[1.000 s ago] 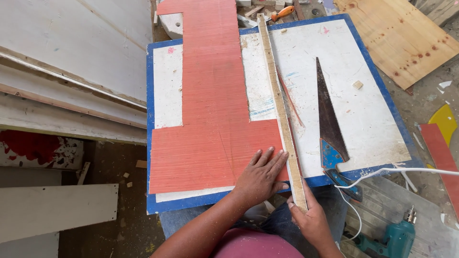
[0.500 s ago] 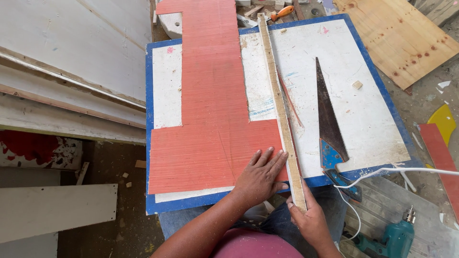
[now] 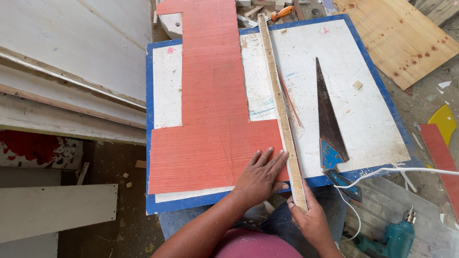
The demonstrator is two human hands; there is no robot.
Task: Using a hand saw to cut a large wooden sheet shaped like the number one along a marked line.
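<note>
A red board (image 3: 210, 119) with a stepped outline lies on a white work board with a blue border (image 3: 363, 114). My left hand (image 3: 260, 177) presses flat on the red board's near right corner, fingers spread. A long thin wooden strip (image 3: 279, 102) runs along the red board's right edge. My right hand (image 3: 313, 222) grips that strip's near end, below the work board's front edge. A handsaw (image 3: 330, 129) with a blue handle lies flat to the right of the strip.
White panels (image 3: 71, 62) are stacked at the left. A plywood sheet (image 3: 397, 33) lies at the upper right. A teal power drill (image 3: 394, 236) and a white cable (image 3: 397, 170) sit at the lower right. An orange-handled tool (image 3: 282, 13) lies at the far edge.
</note>
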